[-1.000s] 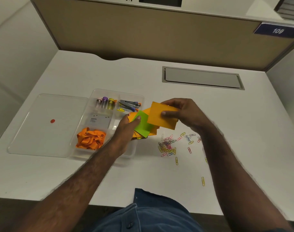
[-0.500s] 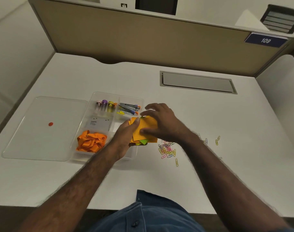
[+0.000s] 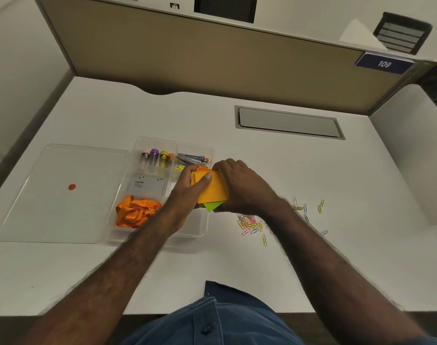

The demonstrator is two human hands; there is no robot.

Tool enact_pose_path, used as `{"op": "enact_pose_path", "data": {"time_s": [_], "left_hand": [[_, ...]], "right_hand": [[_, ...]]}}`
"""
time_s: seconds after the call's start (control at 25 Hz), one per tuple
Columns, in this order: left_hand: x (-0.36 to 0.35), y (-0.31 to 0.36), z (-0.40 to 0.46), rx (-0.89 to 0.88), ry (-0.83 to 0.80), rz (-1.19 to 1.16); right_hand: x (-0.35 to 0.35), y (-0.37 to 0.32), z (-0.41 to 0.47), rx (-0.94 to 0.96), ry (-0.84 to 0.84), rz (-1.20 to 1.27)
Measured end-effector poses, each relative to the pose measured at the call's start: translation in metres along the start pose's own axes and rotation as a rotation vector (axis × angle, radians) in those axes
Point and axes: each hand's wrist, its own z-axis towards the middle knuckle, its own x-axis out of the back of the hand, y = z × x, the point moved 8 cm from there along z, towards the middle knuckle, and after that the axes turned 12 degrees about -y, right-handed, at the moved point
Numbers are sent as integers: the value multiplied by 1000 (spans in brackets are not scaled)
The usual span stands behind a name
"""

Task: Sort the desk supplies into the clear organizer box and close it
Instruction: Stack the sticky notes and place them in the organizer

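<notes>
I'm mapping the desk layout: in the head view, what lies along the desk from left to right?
Lid → orange ribbon → sticky notes held in both hands → paper clips.

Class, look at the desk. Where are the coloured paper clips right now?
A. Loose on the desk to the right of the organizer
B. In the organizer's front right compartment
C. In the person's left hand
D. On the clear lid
A: the paper clips lie scattered on the bare desk, right of the organizer box, outside every compartment.
</notes>
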Motion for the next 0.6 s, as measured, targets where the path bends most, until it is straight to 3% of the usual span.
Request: {"op": "enact_pose_path", "data": {"time_s": [0.24, 0.6], "left_hand": [[16, 1, -3, -16, 59, 115], [43, 7, 0, -54, -18, 128]], "right_hand": [[-9, -21, 7, -25, -73, 86], [-7, -38, 19, -43, -80, 145]]}}
